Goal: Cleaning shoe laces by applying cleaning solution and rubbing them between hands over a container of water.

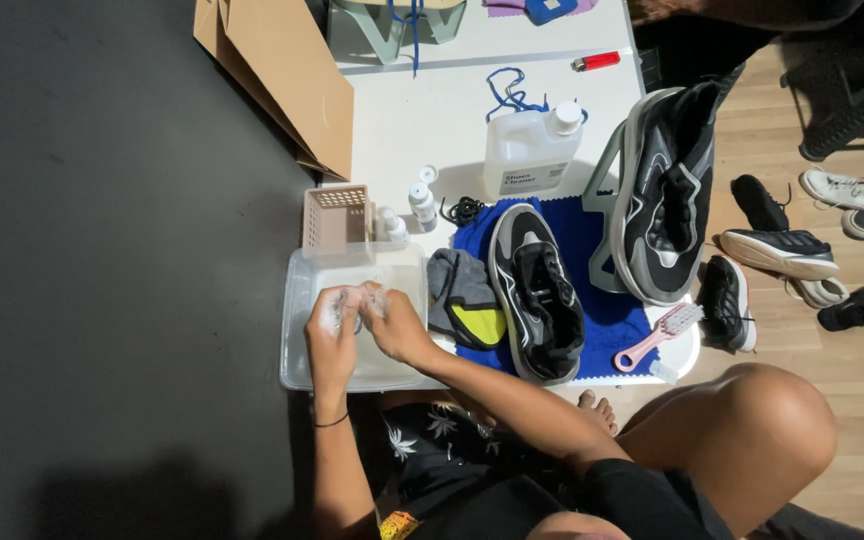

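Both hands together over the clear tub (pixel 297 330): left hand (pixel 330 325) and right hand (pixel 387 318) clenched on something small and sudsy, too hidden to name; probably soft, light, slippery; best pinched firmly between fingertips. Beside the tub, grey cloth (pixel 457 285); black shoe (pixel 537 295) on blue towel (pixel 607 320); pink brush (pixel 657 335) near the table edge.

item between hands (pixel 357 312) unclear, sudsy

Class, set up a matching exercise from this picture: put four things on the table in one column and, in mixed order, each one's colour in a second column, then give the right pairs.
Things:
1. brush
2. lighter
3. cloth under the shoe
4. small basket

Colours:
A. red
B. beige
C. pink
D. blue

Right pairs: 1-C, 2-A, 3-D, 4-B.
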